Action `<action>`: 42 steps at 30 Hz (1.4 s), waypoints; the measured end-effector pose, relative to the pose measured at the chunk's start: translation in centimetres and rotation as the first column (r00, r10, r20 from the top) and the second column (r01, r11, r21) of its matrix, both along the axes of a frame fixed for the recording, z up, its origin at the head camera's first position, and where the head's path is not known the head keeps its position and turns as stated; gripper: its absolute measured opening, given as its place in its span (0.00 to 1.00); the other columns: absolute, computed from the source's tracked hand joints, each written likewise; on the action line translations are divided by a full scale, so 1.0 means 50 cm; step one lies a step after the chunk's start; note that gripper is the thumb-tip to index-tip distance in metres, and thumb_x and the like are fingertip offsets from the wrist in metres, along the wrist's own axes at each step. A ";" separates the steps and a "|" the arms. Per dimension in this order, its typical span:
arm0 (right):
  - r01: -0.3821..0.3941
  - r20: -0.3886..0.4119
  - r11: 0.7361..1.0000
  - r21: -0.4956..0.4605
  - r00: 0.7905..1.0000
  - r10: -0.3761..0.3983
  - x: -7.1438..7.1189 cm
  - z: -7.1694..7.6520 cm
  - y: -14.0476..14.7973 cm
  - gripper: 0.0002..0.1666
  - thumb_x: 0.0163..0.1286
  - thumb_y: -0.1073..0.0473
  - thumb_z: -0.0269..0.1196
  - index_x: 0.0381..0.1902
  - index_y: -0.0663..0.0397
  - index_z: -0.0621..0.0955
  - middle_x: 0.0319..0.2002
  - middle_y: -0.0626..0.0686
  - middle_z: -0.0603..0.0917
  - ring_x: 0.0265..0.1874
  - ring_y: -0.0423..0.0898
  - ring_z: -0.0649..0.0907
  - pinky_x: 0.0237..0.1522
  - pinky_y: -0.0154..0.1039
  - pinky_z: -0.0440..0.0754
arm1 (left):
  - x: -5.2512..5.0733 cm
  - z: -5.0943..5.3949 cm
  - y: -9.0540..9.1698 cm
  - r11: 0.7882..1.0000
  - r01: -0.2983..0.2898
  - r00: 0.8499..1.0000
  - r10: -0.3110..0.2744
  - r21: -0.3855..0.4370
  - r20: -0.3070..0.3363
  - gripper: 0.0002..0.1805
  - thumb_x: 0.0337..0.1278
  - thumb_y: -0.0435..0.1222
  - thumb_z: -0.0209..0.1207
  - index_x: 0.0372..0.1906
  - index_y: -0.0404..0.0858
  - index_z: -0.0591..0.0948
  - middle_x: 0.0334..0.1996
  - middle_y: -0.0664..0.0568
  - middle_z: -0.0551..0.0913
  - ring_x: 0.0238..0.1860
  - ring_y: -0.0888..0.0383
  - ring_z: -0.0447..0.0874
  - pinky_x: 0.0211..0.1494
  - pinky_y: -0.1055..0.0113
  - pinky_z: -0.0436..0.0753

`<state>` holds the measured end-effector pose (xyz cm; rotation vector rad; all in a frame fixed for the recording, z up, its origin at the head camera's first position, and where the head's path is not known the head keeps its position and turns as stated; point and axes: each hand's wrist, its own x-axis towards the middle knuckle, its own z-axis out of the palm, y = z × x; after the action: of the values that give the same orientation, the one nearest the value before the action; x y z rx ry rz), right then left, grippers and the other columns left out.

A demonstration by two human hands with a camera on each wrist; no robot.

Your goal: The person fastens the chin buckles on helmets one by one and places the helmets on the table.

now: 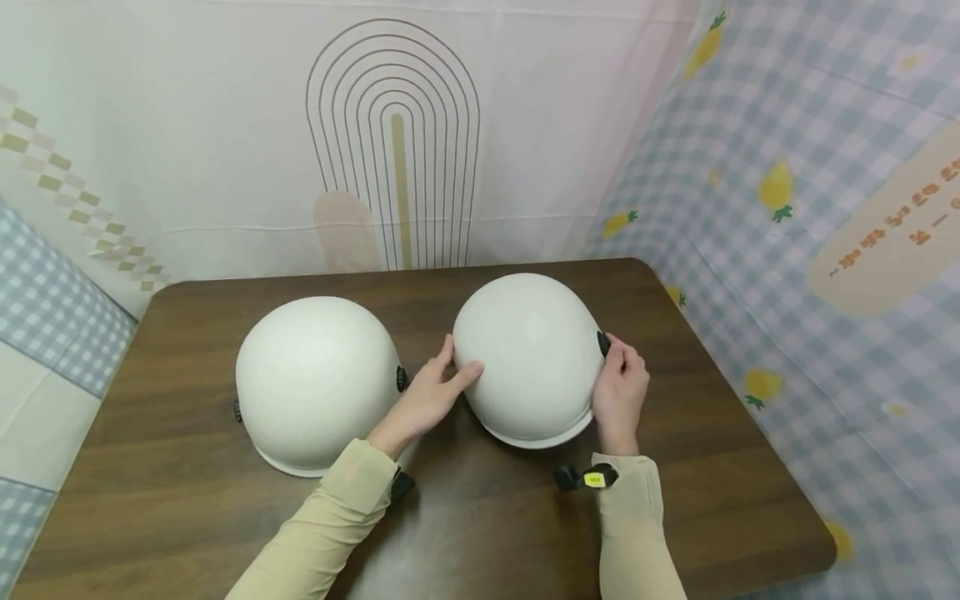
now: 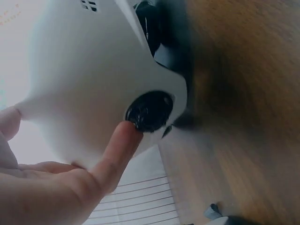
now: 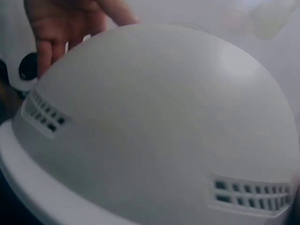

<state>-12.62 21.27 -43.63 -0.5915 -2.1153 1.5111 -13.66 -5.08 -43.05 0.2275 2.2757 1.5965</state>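
Both hands are on a white hard helmet (image 1: pixel 528 358) at the right of the table. My left hand (image 1: pixel 427 396) touches its left side with the thumb and fingers spread fairly straight; in the left wrist view one fingertip meets a round black knob (image 2: pixel 150 111). On the opposite side my right hand (image 1: pixel 621 396) grips the helmet by its edge, fingertips at a black side fitting (image 1: pixel 603 343). Rows of vent slots (image 3: pixel 253 194) show in the right wrist view. The helmet's underside is hidden in the head view.
A second white helmet (image 1: pixel 315 383) sits dome up to the left, with black knobs on its sides. The wooden table (image 1: pixel 712 467) has rounded corners. Patterned cloth (image 1: pixel 570 108) hangs behind and beside it. Each wrist wears a black device (image 1: pixel 577 477).
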 end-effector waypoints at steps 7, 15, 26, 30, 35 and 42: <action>-0.110 0.188 0.987 0.118 0.978 0.086 0.006 -0.008 0.019 0.34 0.78 0.39 0.43 0.61 0.61 0.75 0.59 0.64 0.76 0.60 0.61 0.73 0.60 0.58 0.67 | -0.006 0.007 0.004 0.997 0.018 1.000 -0.019 -0.078 -0.011 0.52 0.58 0.68 0.51 0.77 0.50 0.40 0.75 0.37 0.48 0.73 0.46 0.51 0.70 0.46 0.57; -0.130 0.290 0.983 0.132 0.953 0.087 0.007 -0.016 0.016 0.40 0.76 0.36 0.42 0.63 0.66 0.73 0.61 0.67 0.64 0.60 0.61 0.57 0.59 0.60 0.61 | -0.006 0.010 0.006 0.995 0.037 0.999 -0.036 -0.094 0.008 0.51 0.61 0.63 0.53 0.77 0.43 0.44 0.73 0.37 0.52 0.68 0.49 0.64 0.67 0.52 0.65; -0.162 0.330 0.986 0.041 0.934 0.140 0.000 -0.063 0.026 0.33 0.80 0.48 0.37 0.63 0.70 0.70 0.63 0.71 0.65 0.65 0.65 0.61 0.64 0.60 0.59 | -0.019 -0.001 -0.002 0.997 0.077 0.997 -0.077 -0.011 0.006 0.35 0.71 0.45 0.51 0.74 0.34 0.57 0.74 0.41 0.54 0.73 0.46 0.55 0.69 0.51 0.62; -0.178 0.337 0.984 0.003 0.927 0.167 -0.003 -0.076 0.030 0.30 0.80 0.53 0.36 0.64 0.71 0.70 0.63 0.70 0.68 0.64 0.63 0.67 0.65 0.56 0.63 | -0.020 -0.002 0.002 0.997 0.073 0.997 -0.074 -0.029 -0.030 0.30 0.71 0.39 0.48 0.72 0.30 0.59 0.73 0.37 0.55 0.74 0.45 0.49 0.72 0.51 0.55; -0.205 0.374 0.978 -0.033 0.905 0.202 -0.003 -0.085 0.031 0.28 0.79 0.56 0.35 0.65 0.69 0.69 0.65 0.68 0.65 0.66 0.62 0.64 0.66 0.55 0.60 | -0.018 0.002 0.011 0.993 0.084 0.991 -0.091 -0.081 -0.093 0.29 0.71 0.35 0.46 0.72 0.28 0.58 0.72 0.36 0.55 0.74 0.45 0.49 0.72 0.53 0.55; -0.217 0.353 0.976 -0.025 0.911 0.211 -0.006 -0.087 0.032 0.28 0.79 0.57 0.34 0.65 0.68 0.69 0.64 0.68 0.66 0.65 0.62 0.64 0.65 0.56 0.61 | -0.016 0.005 0.014 0.989 0.100 0.988 -0.111 -0.105 -0.104 0.31 0.71 0.38 0.47 0.73 0.31 0.56 0.74 0.37 0.53 0.75 0.46 0.48 0.72 0.52 0.55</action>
<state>-12.90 22.89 -47.99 -0.6888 -2.5355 1.5991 -14.47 -4.39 -42.82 0.4122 2.3753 1.4467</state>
